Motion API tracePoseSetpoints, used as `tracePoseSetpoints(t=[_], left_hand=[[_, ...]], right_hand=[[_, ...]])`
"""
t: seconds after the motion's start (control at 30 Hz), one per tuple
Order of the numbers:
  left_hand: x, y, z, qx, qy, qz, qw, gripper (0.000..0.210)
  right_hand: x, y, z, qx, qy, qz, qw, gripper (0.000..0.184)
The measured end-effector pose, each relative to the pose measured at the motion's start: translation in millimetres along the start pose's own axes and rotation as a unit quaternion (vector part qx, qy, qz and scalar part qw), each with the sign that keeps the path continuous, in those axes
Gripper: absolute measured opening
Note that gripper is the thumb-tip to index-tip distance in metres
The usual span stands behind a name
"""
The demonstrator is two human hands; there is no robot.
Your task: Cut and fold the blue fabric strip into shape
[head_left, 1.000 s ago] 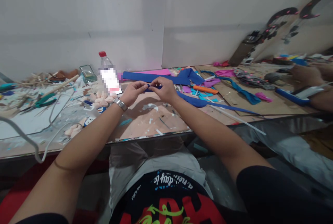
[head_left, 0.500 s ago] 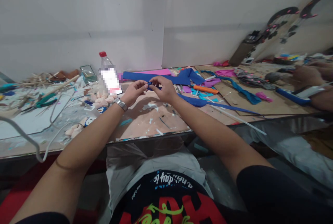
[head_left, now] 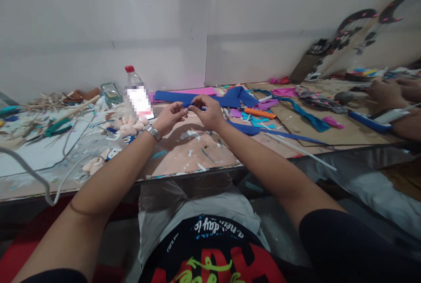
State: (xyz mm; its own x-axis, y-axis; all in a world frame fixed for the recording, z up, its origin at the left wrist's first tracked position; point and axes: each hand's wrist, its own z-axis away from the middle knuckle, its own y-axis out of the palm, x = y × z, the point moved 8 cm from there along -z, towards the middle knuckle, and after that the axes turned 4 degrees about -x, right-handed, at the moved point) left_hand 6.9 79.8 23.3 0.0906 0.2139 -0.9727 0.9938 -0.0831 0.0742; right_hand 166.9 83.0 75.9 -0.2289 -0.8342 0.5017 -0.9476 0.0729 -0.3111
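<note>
My left hand point(head_left: 171, 118) and my right hand point(head_left: 208, 112) meet just above the table, each pinching a small piece of blue crepe paper point(head_left: 187, 105). What the paper is wrapped on, if anything, is too small to tell. A long, narrow blue strip point(head_left: 283, 134) runs out from behind my right wrist along the table; whether it joins the held piece is hidden. Just past my fingers lies a wide folded blue strip point(head_left: 230, 98), with a pink strip point(head_left: 197, 91) behind it.
An orange cutter knife point(head_left: 259, 112) lies among paper scraps on the right. To the left are a phone point(head_left: 140, 101), a red-capped bottle point(head_left: 130, 69), green-handled pliers point(head_left: 57, 127) and a white cable point(head_left: 26, 166). Another person's hands point(head_left: 388, 94) are at the far right.
My fingers have shifted slightly on the blue paper, and a little more of it shows above the left fingertips. My arms and the things on the table have stayed put.
</note>
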Motion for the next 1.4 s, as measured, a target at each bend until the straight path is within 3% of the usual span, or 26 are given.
tracePoseSetpoints(t=[0.63,1.4], left_hand=[[-9.8,-20.5,-5.1,-0.097,0.08,-0.007,0.992,0.042],[-8.4,-9.3,-1.2,-0.054,0.004,0.04,0.998,0.034]], right_hand=[[-0.5,-2.1,-0.7,-0.011,-0.005,0.019,1.0,0.027],[-2.3,2.2,0.9,0.007,0.002,0.007,1.0,0.03]])
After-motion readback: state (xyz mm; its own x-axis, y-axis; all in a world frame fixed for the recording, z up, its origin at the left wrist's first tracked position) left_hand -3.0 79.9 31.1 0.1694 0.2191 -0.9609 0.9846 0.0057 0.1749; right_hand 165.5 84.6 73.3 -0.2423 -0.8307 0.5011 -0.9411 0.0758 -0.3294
